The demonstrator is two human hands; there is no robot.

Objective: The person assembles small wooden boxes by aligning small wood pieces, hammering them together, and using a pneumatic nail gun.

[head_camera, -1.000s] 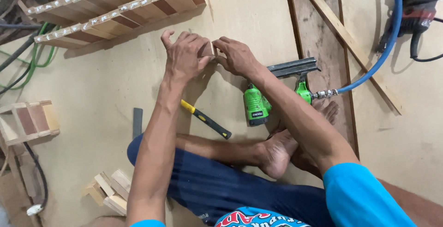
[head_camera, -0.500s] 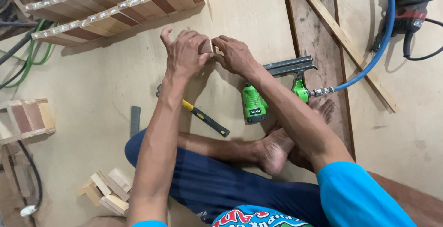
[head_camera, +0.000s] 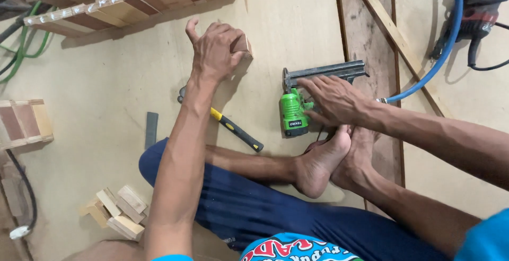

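Note:
My left hand [head_camera: 216, 50] is closed around small wooden blocks [head_camera: 243, 44], pressing them to the plywood floor. My right hand [head_camera: 331, 99] has its fingers spread and rests on a green and grey pneumatic nail gun [head_camera: 307, 97] that lies on the floor beside my bare feet [head_camera: 334, 160]. A blue air hose [head_camera: 435, 59] runs from the gun to the upper right. A hammer with a yellow and black handle [head_camera: 236, 129] lies under my left forearm.
Rows of glued wooden blocks [head_camera: 122, 1] lie at the top left. A small wooden frame [head_camera: 24, 123] sits at the left edge, loose wood offcuts [head_camera: 116, 212] at the lower left. A long wood strip [head_camera: 395, 33] and a black power tool [head_camera: 480, 11] lie at the upper right.
My right hand has left the blocks and moved right and down onto the nail gun. My left hand stays on the blocks.

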